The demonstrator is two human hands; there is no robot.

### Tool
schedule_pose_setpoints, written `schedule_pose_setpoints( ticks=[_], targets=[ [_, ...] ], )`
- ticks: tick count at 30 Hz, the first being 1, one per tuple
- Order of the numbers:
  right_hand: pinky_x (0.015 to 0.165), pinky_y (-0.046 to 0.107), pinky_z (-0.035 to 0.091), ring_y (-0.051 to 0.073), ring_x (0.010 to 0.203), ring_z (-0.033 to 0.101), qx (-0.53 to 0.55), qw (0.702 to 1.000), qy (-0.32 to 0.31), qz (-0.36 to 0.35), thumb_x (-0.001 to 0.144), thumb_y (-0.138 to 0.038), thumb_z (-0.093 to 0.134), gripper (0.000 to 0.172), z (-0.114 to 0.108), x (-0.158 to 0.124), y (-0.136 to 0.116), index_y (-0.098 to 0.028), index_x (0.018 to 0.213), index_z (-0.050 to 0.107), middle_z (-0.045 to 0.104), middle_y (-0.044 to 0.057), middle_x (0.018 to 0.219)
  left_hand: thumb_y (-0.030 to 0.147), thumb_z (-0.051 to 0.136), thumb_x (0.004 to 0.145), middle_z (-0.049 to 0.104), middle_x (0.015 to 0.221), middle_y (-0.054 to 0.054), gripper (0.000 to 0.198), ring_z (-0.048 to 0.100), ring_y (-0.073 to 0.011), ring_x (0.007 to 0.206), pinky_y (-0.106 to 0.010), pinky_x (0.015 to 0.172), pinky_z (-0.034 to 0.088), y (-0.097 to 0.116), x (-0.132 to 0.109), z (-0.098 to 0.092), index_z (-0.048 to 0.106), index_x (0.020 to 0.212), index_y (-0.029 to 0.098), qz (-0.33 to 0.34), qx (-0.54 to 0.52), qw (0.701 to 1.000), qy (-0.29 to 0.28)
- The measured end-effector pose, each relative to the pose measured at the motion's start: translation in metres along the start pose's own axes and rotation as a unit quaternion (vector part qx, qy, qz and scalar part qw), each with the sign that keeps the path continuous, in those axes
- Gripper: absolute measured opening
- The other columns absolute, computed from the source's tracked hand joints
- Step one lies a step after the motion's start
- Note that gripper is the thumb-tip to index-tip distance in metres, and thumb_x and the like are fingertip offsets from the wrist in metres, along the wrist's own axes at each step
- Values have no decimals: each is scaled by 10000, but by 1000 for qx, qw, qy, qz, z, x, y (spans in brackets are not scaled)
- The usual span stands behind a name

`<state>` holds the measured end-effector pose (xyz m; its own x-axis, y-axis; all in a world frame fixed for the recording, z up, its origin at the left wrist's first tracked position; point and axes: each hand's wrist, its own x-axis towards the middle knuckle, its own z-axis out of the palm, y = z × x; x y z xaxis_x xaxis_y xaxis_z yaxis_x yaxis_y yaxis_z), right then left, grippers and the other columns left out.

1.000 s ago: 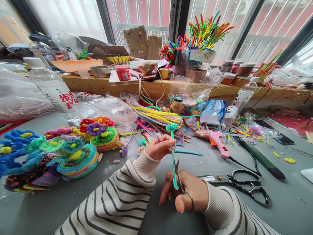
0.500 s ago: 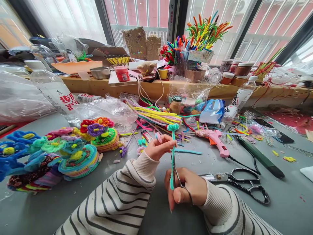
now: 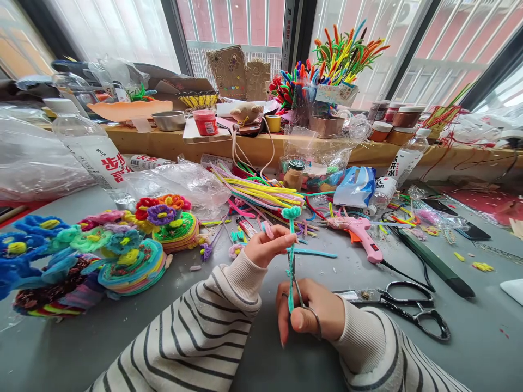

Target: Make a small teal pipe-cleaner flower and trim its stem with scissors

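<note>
Right hand (image 3: 321,307), fingers through small scissors (image 3: 300,295), sits below the left hand (image 3: 263,247), whose fingertips pinch the turquoise stem (image 3: 291,301). The blades (image 3: 295,276), spread a second ago, now lie nearly together along it, suggesting a snip at its fuzz (image 3: 288,272); exact contact is hard to tell.

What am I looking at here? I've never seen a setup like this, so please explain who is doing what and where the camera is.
There is no machine here: these are a person's two bare hands. The camera is worn on their head, looking forward and down, so the striped sleeves reach in from below. The left hand pinches a teal fuzzy piece by its stem. The right hand holds small scissors beside that stem. On the grey table lie a pink glue gun, larger scissors and a bundle of fuzzy sticks, with colourful fuzzy flowers at the left.
</note>
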<state>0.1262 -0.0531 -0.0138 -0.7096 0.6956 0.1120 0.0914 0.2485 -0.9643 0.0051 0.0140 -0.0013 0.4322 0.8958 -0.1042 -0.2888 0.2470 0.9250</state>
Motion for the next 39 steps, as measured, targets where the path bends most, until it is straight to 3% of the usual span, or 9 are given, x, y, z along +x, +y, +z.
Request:
schedule_pose_setpoints(
  ticks=[7, 16, 22, 25, 32, 39],
  targets=[
    [506, 217, 324, 88, 505, 426, 17, 999, 42, 13, 695, -639, 335, 654, 1, 0, 2, -87, 475, 609, 431, 11, 472, 360, 699, 448, 502, 561, 31, 259, 426, -59, 541, -201, 532, 311, -1, 1, 0, 573, 542, 155, 16, -15, 1000, -14],
    [408, 210, 246, 54, 361, 298, 28, 995, 63, 77, 703, -605, 379, 612, 2, 1, 0, -129, 355, 541, 290, -34, 297, 309, 707, 450, 449, 578, 37, 234, 410, -48, 559, -170, 529, 333, 7, -3, 1, 559, 539, 151, 1, -40, 998, 52],
    [426, 213, 282, 58, 350, 313, 48, 992, 41, 105, 723, -609, 325, 643, 2, 2, -1, -146, 301, 473, 343, -15, 282, 287, 699, 467, 454, 584, 33, 218, 427, -56, 575, -171, 521, 336, 10, -4, 1, 559, 565, 151, -7, -61, 996, 66],
    [389, 198, 269, 50, 339, 310, 55, 994, 18, 93, 729, -628, 266, 672, 2, 1, -1, -130, 340, 498, 342, -17, 315, 287, 706, 453, 458, 593, 34, 228, 428, -53, 578, -171, 530, 343, 10, -4, -1, 560, 565, 153, -14, -74, 995, 66],
    [392, 178, 270, 38, 396, 344, 11, 999, 38, 15, 676, -698, 203, 755, 5, 1, -2, -82, 535, 615, 408, 1, 492, 298, 710, 449, 464, 585, 31, 230, 427, -48, 565, -164, 522, 336, 8, -5, 1, 577, 562, 149, -26, -62, 997, 38],
    [426, 181, 288, 40, 430, 368, 52, 988, 140, 45, 731, -551, 397, 530, 1, 3, -6, -91, 595, 621, 419, -9, 534, 311, 711, 445, 462, 579, 30, 236, 424, -60, 572, -185, 537, 332, 8, -5, 3, 572, 547, 149, -26, -61, 997, 35]
  ],
)
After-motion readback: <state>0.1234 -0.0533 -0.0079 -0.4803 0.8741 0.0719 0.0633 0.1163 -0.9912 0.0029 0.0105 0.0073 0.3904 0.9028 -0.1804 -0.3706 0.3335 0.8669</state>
